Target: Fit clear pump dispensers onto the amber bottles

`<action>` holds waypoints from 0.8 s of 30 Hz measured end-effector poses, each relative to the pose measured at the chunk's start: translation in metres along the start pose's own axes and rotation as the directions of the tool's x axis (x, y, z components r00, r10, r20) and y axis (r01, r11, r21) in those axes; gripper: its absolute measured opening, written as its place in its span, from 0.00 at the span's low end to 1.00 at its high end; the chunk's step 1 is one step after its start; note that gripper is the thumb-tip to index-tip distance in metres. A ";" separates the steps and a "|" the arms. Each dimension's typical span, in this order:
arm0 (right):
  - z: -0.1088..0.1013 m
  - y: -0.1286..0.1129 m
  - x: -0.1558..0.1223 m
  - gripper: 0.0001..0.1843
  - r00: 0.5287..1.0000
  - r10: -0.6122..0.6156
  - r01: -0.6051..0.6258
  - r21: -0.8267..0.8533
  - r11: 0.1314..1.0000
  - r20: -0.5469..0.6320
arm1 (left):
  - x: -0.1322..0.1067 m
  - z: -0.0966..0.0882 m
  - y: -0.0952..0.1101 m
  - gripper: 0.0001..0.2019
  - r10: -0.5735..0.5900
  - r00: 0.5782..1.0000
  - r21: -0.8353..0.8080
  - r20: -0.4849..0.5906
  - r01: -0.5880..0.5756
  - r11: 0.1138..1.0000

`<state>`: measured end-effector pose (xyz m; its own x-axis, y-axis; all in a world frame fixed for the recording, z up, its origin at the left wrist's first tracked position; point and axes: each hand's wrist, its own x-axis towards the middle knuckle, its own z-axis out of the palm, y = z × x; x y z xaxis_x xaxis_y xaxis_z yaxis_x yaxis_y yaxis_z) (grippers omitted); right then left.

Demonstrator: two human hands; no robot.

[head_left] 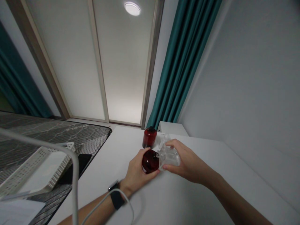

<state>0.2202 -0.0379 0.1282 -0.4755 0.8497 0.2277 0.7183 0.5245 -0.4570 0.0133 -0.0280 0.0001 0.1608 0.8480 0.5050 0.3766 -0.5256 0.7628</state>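
My left hand (pixel 138 167) is wrapped round a dark red, rounded bottle (pixel 150 162) at the table's far part. Clear of the table or resting on it, I cannot tell. In my right hand (pixel 185 161) a clear, see-through bottle (pixel 170 157) is gripped between thumb and fingers. It lies tilted on its side, its narrow end against the red bottle's opening. Just behind them a second red bottle (pixel 149 137) with a black top stands upright on the white table (pixel 117 156). Another clear item (pixel 164 138), partly hidden, is beside it.
A white perforated basket (pixel 58 170) lies on a grey patterned surface to the left, near a black flat item (pixel 81 165) and paper (pixel 21 212). A pale curved tube (pixel 75 175) crosses the left foreground. A white cabinet (pixel 173 128) stands beyond the table.
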 end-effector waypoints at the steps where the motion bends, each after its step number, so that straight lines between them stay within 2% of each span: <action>1: 0.000 0.000 0.000 0.27 1.000 -0.004 0.004 0.000 1.000 -0.005 | 0.000 0.000 -0.001 0.35 0.000 1.000 0.001 0.000 0.000 1.000; 24: 0.003 0.006 0.001 0.27 0.995 -0.089 0.088 -0.017 0.996 -0.037 | 0.001 0.000 -0.001 0.35 0.001 1.000 0.013 -0.004 -0.001 1.000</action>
<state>0.2224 -0.0340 0.1232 -0.5182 0.8011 0.2995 0.6823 0.5984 -0.4200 0.0132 -0.0266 0.0003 0.1572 0.8470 0.5078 0.3882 -0.5258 0.7569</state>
